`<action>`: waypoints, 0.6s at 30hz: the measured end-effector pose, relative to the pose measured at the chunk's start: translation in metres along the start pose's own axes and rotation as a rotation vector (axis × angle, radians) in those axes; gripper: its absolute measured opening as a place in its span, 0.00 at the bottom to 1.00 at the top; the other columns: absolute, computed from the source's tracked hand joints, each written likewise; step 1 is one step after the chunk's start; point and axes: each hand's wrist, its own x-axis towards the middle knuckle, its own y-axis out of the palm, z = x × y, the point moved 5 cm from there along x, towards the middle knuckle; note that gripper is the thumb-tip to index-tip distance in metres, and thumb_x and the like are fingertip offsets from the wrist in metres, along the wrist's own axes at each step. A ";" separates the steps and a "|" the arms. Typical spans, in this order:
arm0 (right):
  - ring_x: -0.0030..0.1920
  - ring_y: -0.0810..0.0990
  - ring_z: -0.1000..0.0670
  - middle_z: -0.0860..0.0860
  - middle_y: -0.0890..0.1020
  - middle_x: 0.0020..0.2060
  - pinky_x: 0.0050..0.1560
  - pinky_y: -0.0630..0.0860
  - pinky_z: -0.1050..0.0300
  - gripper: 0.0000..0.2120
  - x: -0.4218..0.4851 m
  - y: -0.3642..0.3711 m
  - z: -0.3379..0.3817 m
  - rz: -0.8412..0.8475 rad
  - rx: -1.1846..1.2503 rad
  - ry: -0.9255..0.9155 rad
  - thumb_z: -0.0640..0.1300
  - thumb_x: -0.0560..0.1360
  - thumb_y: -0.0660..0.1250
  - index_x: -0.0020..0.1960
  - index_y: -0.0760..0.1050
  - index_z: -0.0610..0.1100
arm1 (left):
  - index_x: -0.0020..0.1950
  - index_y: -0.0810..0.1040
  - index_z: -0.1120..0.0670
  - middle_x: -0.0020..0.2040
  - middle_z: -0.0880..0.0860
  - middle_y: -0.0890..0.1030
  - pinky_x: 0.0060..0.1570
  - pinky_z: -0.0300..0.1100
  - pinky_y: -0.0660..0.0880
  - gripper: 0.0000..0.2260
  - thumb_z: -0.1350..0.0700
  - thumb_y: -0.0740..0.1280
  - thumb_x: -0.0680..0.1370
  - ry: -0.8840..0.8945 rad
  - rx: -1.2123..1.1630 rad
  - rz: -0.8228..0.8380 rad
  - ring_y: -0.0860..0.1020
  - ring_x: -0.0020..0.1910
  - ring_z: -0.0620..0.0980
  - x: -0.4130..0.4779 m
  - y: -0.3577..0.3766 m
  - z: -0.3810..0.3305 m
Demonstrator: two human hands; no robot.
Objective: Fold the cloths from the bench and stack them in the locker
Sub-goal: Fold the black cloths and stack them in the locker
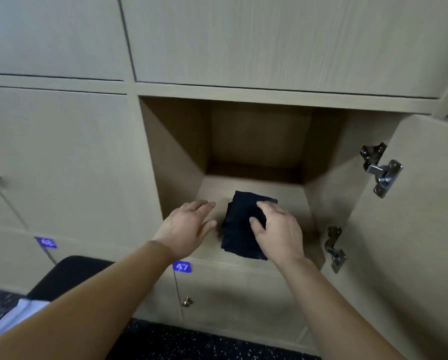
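The right hand lies over a folded dark cloth, its fingers bent down on the far part and its thumb pressed on the top, so it grips the bundle. The left hand is just beside the cloth on its left, fingers straight and slightly spread, holding nothing; whether it touches the floor of the locker I cannot tell.

The cloth sits on the locker floor near the front edge, a compact navy rectangle of several layers, turned a little askew to the opening. Its left edge looks stepped, the layers not quite flush.

I judge this one cloth folded and all but placed, and it is the only one inside, so the stack is just begun. The door stands wide to the right. Down at the left, the black bench shows one corner, with white fabric near it, perhaps another cloth waiting, perhaps clothing. So how many remain is not shown
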 end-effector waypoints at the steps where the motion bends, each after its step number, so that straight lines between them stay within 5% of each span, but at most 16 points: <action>1: 0.67 0.71 0.50 0.51 0.73 0.69 0.68 0.68 0.54 0.23 -0.011 -0.003 0.010 0.005 0.009 -0.011 0.53 0.79 0.62 0.72 0.68 0.49 | 0.78 0.61 0.51 0.75 0.53 0.66 0.72 0.45 0.61 0.24 0.45 0.56 0.83 -0.022 0.009 0.005 0.64 0.74 0.53 -0.015 -0.004 0.002; 18: 0.69 0.69 0.48 0.51 0.70 0.71 0.66 0.63 0.55 0.25 -0.224 0.062 0.239 0.358 0.092 -0.458 0.51 0.79 0.60 0.74 0.62 0.47 | 0.74 0.68 0.54 0.71 0.52 0.71 0.65 0.49 0.67 0.22 0.49 0.62 0.81 -0.543 0.125 -0.169 0.70 0.68 0.56 -0.368 -0.055 0.136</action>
